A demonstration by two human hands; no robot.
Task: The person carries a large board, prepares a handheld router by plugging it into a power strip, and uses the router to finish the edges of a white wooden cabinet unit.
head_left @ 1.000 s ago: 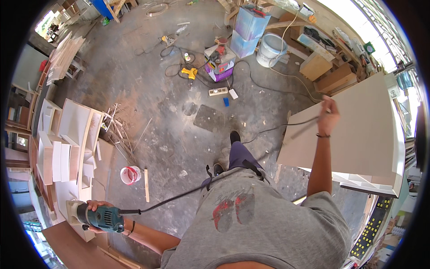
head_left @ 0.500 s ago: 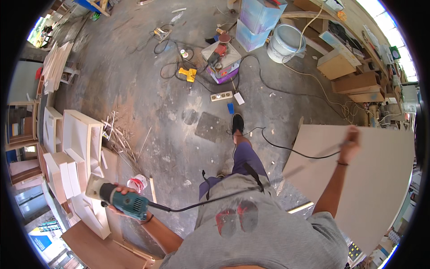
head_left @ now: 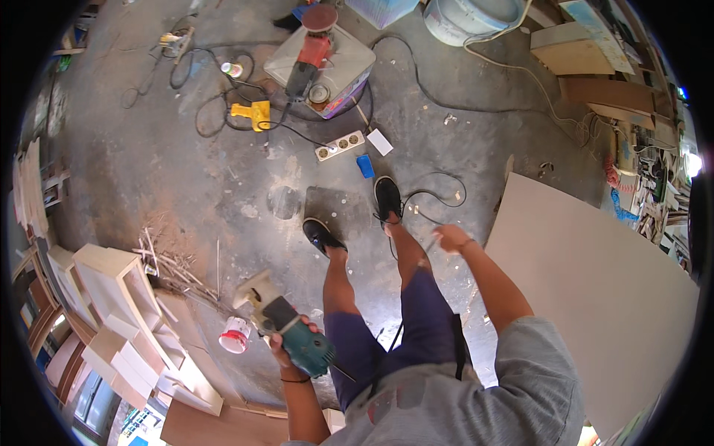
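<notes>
Left hand: I see the left hand [head_left: 282,358] gripping the green tool [head_left: 306,351] around its body, thumb on one side and fingers on the other.
Right hand: the right hand [head_left: 448,239] is off the tool, out near the pale panel [head_left: 595,297]; its fingers look curled, but blur leaves me unable to tell whether they close on the cord [head_left: 343,372].
Tool position: held in the air, left of the legs, just beside the bucket [head_left: 235,336] as I view it from above.
Handling: I would judge it best to keep a full grip on the body, hold the working end away from the legs, and guide the cord clear of both shoes [head_left: 387,198] without tugging.
Pointing: the pale base [head_left: 251,288] faces forward and left, away from the person; the cord end faces back toward the lap.
Long axis: oblique, running from front left to rear right.
</notes>
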